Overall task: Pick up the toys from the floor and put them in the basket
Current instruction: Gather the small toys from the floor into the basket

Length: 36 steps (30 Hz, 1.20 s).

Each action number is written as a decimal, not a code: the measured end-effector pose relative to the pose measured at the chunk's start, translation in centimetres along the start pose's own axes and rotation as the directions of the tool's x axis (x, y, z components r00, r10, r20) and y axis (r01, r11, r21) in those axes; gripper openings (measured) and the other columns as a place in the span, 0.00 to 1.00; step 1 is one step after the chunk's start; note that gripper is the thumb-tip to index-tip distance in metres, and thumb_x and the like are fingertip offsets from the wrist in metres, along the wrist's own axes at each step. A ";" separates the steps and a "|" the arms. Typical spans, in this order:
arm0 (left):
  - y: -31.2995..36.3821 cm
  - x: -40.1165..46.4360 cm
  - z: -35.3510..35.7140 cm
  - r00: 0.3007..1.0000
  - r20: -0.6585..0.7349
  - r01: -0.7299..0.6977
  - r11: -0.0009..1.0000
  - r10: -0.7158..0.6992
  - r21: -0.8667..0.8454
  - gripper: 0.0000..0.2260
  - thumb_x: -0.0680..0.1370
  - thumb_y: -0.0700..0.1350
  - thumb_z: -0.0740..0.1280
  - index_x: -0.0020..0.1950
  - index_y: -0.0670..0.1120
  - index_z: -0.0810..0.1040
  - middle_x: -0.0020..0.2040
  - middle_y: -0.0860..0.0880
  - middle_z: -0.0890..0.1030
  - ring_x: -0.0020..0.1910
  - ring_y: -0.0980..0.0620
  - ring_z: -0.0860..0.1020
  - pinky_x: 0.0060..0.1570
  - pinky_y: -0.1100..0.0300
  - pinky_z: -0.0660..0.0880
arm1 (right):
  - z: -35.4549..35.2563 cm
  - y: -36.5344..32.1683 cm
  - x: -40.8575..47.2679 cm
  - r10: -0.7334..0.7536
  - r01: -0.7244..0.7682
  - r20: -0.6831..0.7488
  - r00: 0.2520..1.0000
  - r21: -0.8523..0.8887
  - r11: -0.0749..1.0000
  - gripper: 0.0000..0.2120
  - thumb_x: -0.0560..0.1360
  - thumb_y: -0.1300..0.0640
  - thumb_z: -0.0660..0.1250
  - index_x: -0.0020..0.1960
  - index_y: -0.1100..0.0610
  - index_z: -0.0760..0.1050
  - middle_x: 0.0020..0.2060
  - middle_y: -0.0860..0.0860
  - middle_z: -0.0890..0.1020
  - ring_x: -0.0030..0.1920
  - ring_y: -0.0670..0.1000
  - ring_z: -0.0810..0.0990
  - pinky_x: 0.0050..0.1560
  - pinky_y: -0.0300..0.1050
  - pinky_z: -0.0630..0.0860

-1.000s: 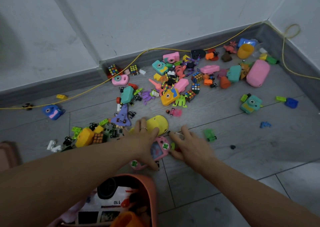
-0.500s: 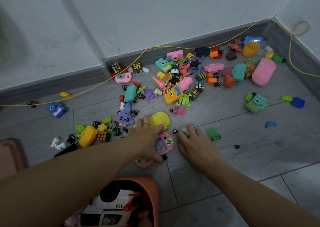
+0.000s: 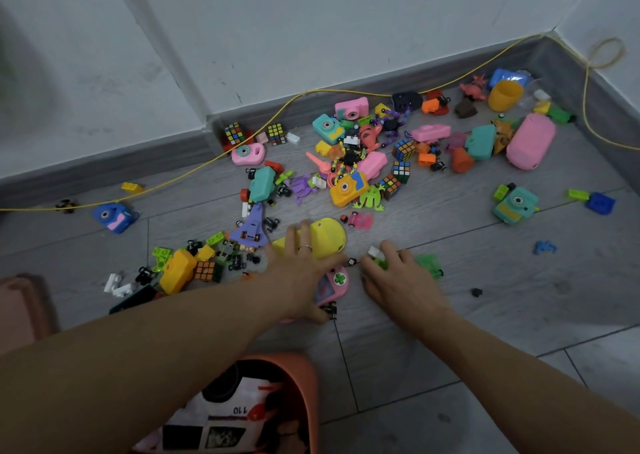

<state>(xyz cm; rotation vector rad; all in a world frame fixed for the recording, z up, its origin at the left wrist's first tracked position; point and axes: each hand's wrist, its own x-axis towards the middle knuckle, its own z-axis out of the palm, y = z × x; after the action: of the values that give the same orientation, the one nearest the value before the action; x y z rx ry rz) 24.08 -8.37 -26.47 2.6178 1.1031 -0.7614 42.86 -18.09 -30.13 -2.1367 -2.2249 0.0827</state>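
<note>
Many small toys lie scattered on the grey floor. My left hand lies flat with its fingers spread. The fingertips rest on a yellow egg-shaped toy. Palm and thumb cover part of a pink handheld toy with a green clover button. My right hand is just right of it, its fingers curled on a small white brick and a green piece. A green toy car sits at its knuckles. The orange basket stands below my arms and holds a white toy police car.
A dense heap of toy cameras, cubes and bricks lies farther back toward the wall, with a pink capsule at the right. A yellow cable runs along the skirting. A yellow camera and bricks lie left of my left hand. A pink object is at the left edge.
My left hand has slid forward over the pink toy until its fingers reach the yellow egg. My right hand has moved up and right from the pink toy onto the small white and green pieces.
</note>
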 end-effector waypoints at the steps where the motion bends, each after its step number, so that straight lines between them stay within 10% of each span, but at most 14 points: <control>1: 0.1 0.0 -0.2 1.000 0.012 0.001 1.000 -0.001 0.007 0.51 0.61 0.68 0.75 0.75 0.69 0.46 0.77 0.37 0.32 0.76 0.31 0.37 0.63 0.23 0.54 | 0.0 0.1 0.0 0.000 0.000 -0.003 1.000 0.012 1.000 0.13 0.76 0.49 0.66 0.57 0.53 0.73 0.55 0.58 0.74 0.41 0.58 0.76 0.26 0.45 0.71; 9: -0.2 0.4 -0.9 0.994 -0.108 0.029 0.998 -0.034 -0.047 0.33 0.68 0.58 0.74 0.62 0.54 0.56 0.67 0.38 0.60 0.63 0.39 0.64 0.56 0.35 0.70 | -0.7 -0.3 0.9 0.103 -0.100 -0.016 0.995 0.145 0.984 0.12 0.74 0.48 0.66 0.53 0.53 0.71 0.48 0.56 0.71 0.36 0.57 0.76 0.25 0.43 0.66; 17: -3.0 1.0 -1.4 0.996 -0.032 0.078 0.968 -0.088 -0.239 0.43 0.64 0.54 0.80 0.69 0.49 0.55 0.63 0.41 0.65 0.60 0.40 0.70 0.51 0.45 0.77 | -0.4 -1.1 2.2 -0.019 0.017 0.016 1.000 0.111 0.994 0.15 0.73 0.46 0.66 0.56 0.52 0.70 0.50 0.57 0.72 0.40 0.57 0.76 0.25 0.43 0.66; 22: -3.7 0.2 -1.3 0.998 -0.050 0.022 0.950 -0.040 -0.311 0.40 0.66 0.50 0.79 0.67 0.48 0.56 0.61 0.41 0.66 0.42 0.43 0.77 0.37 0.51 0.76 | -0.3 -1.8 2.6 -0.087 0.087 0.034 0.996 -0.004 0.996 0.14 0.75 0.43 0.65 0.55 0.50 0.71 0.54 0.58 0.73 0.41 0.57 0.76 0.26 0.43 0.63; 28: -3.7 -0.1 -2.0 0.993 -0.101 -0.083 0.953 0.055 -0.293 0.37 0.67 0.52 0.78 0.65 0.53 0.57 0.57 0.45 0.69 0.42 0.45 0.78 0.43 0.46 0.79 | 0.1 -2.3 2.9 -0.069 0.070 -0.012 0.998 0.039 0.997 0.12 0.74 0.49 0.68 0.52 0.54 0.71 0.51 0.60 0.75 0.37 0.59 0.75 0.26 0.44 0.63; 36: -5.9 -1.7 -7.6 0.936 -0.343 -0.055 0.932 -0.076 -0.357 0.33 0.69 0.52 0.75 0.68 0.55 0.61 0.45 0.49 0.76 0.43 0.46 0.77 0.40 0.55 0.71 | -2.8 -3.5 4.6 0.302 -0.280 0.057 0.952 0.569 0.773 0.08 0.77 0.50 0.62 0.48 0.55 0.70 0.45 0.54 0.73 0.45 0.58 0.75 0.41 0.47 0.69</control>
<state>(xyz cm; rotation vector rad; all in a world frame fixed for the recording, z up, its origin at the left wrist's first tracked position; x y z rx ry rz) 21.74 -2.49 -19.04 2.4755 1.2097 -0.0642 39.43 -13.63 -27.10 -2.0637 -1.5384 0.6350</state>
